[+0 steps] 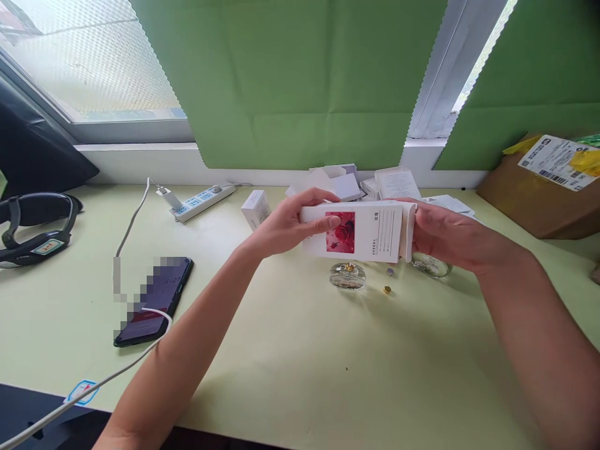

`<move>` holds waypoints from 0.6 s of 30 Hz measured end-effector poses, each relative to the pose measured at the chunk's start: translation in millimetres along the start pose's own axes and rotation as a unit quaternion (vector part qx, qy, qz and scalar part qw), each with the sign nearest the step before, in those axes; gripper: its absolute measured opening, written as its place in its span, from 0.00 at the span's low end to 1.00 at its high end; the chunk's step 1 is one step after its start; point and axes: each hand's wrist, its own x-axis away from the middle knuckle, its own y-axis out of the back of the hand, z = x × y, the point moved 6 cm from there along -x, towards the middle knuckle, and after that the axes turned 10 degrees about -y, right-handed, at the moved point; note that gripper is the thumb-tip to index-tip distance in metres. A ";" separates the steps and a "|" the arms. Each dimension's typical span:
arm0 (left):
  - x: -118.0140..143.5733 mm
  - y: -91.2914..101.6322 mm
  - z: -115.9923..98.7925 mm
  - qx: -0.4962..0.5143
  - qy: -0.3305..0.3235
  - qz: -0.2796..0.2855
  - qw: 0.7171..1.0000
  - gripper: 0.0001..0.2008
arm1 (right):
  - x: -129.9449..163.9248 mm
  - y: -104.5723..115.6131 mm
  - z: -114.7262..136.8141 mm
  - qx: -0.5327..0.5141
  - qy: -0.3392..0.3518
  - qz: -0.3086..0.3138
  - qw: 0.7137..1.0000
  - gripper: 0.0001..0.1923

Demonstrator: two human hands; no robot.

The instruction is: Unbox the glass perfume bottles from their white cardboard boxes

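Observation:
Between my two hands, above the table, is a white cardboard box [365, 232] lying sideways with a red rose picture on its face. My left hand [300, 222] grips its left end, thumb across the front near the picture. Closed around the right end is my right hand [443, 234], where a flap or inner piece stands out; most of its fingers are behind the box. Below the box, a clear glass bottle [347, 277] with a gold neck stands on the table. Near it lie a small gold cap [387, 289] and a small purple piece [390, 271]. A second glass piece [432, 265] shows under my right hand.
White boxes [397, 184] and papers are piled by the windowsill. A small white box [255, 209] and a power strip [203, 203] stand left of them. A phone [154, 303] with a white cable, a black headset [37, 228] and a brown carton [544, 200] sit farther out.

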 end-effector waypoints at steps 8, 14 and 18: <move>1.9 -0.7 6.5 0.029 0.038 0.008 0.999 0.19 | -0.6 6.2 -3.9 0.045 0.013 -0.075 0.996 0.28; 3.2 10.6 10.3 0.056 0.063 0.006 0.996 0.19 | -8.5 -11.0 1.4 -0.045 0.075 -0.027 0.996 0.25; 5.8 25.9 20.1 0.080 0.098 -0.019 0.992 0.19 | -13.5 -28.6 6.1 -0.075 0.111 -0.018 0.991 0.23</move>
